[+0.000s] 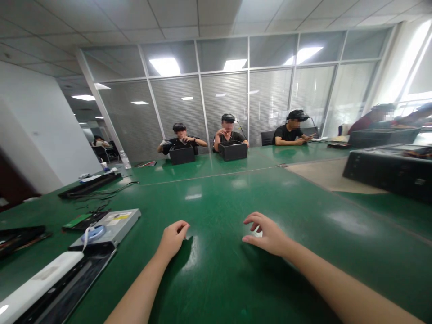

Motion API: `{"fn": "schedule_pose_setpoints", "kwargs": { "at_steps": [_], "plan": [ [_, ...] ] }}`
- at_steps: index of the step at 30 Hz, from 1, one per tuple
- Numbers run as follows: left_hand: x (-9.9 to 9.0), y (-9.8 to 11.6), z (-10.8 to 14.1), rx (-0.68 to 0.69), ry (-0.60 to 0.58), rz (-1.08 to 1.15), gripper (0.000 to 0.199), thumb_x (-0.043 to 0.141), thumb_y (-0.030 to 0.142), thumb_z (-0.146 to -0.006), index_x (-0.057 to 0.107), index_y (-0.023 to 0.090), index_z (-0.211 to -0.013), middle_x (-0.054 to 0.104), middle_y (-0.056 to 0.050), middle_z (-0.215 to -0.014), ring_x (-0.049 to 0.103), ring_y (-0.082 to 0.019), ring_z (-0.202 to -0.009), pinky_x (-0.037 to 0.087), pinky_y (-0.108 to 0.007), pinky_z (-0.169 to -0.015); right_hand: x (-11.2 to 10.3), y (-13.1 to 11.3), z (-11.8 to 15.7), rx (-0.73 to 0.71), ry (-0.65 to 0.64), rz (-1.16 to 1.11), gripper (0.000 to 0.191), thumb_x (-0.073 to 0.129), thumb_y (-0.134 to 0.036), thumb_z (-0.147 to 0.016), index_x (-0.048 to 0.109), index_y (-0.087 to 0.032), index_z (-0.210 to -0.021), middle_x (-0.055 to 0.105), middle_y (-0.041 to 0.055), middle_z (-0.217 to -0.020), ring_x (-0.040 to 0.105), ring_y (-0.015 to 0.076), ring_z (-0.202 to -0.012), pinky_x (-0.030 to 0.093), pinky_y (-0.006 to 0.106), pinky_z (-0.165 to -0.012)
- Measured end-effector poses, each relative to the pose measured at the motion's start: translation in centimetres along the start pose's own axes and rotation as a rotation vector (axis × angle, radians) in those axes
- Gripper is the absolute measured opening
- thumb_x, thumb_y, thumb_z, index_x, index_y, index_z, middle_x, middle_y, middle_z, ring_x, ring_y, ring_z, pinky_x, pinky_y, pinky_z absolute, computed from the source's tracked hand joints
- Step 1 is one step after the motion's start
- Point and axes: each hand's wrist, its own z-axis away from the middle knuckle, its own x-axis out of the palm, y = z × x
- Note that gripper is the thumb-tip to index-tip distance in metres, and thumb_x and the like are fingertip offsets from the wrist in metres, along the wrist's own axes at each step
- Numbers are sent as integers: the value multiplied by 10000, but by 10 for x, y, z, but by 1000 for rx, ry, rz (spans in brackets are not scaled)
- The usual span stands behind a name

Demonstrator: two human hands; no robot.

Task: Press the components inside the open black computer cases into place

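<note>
Over the green table [216, 198], my left hand [173, 238] is closed, its fingers curled against the thumb; a tiny dark bit shows at the fingertips, too small to name. My right hand [265, 235] is held to the right of it with thumb and fingers apart and nothing between them. Left of my left hand lies a silver disc drive [118, 225] with a blue-and-white ring-shaped item [94, 235] on top. A long white bar-shaped object [40, 281] lies beside a black panel [81, 281] at the lower left.
Black cables [104, 193] and a green circuit board [77, 221] lie at the left. Across the table, several people sit, two behind black boxes [232, 150]. A large black case [388, 173] stands at the right near a brown sheet [317, 173]. A bottle [125, 159] stands far left.
</note>
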Motion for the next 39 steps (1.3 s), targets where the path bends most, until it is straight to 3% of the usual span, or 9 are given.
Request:
{"fn": "schedule_pose_setpoints", "kwargs": {
  "at_steps": [6,12,16,19,23,26,30,34,39],
  "plan": [
    [0,0,0,20,-12,-9,324,474,433,-871,668,194,-768,612,13,-617,583,-174,-631,408,-280,-662,-1,-5,0,-36,65,163,637,743,-605,-713,607,-221,-1203,578,111,-1186,599,261,-1009,496,419,-887],
    [2,-5,-2,7,-27,11,325,483,442,-860,677,191,-791,641,1,-649,601,-186,-656,411,-284,-669,-17,-36,-1,-132,340,454,599,676,-513,-803,548,-203,-1300,553,155,-1302,486,327,-1229,373,496,-1051],
    [3,-9,-4,-4,-53,35,327,481,446,-860,679,192,-804,642,3,-642,596,-183,-631,409,-284,-654,-80,-39,-37,-75,409,720,739,673,-563,-778,498,-151,-1365,490,194,-1386,428,368,-1288,342,514,-1069],
    [3,-11,-5,6,-66,44,323,481,443,-857,676,194,-791,631,7,-621,586,-179,-610,400,-280,-632,-141,-14,-80,176,355,876,913,676,-704,-689,521,-78,-1336,493,256,-1369,433,431,-1273,354,541,-1035],
    [3,-13,-8,-24,-66,96,315,501,447,-837,669,191,-765,611,14,-587,563,-165,-560,392,-268,-591,-185,30,-118,516,-72,768,858,676,-696,-689,583,-58,-1256,610,236,-1238,582,370,-1127,453,420,-919],
    [3,-16,-12,-92,-48,173,320,523,466,-816,667,186,-759,589,25,-548,529,-148,-491,386,-261,-551,-188,40,-119,479,-176,761,824,768,-548,-645,564,-63,-1279,623,213,-1234,611,341,-1072,472,372,-876],
    [3,-21,-17,-139,-17,248,320,559,480,-784,670,180,-771,588,28,-535,505,-135,-443,375,-251,-511,-177,17,-92,334,-229,750,793,781,-479,-630,570,-74,-1278,631,193,-1227,609,344,-1072,464,379,-913],
    [5,-24,-18,-135,-5,260,324,578,482,-770,675,174,-790,596,24,-543,507,-131,-432,375,-247,-498,-156,-30,-44,167,-282,700,919,801,-502,-617,504,-99,-1387,562,184,-1346,537,371,-1206,406,418,-1030],
    [6,-23,-15,-133,-2,268,347,581,496,-757,674,168,-823,594,23,-540,514,-138,-436,378,-247,-485,-121,-113,29,86,-339,518,999,843,-555,-571,483,-228,-1444,531,118,-1402,513,387,-1249,417,458,-1038]
  ]
}}
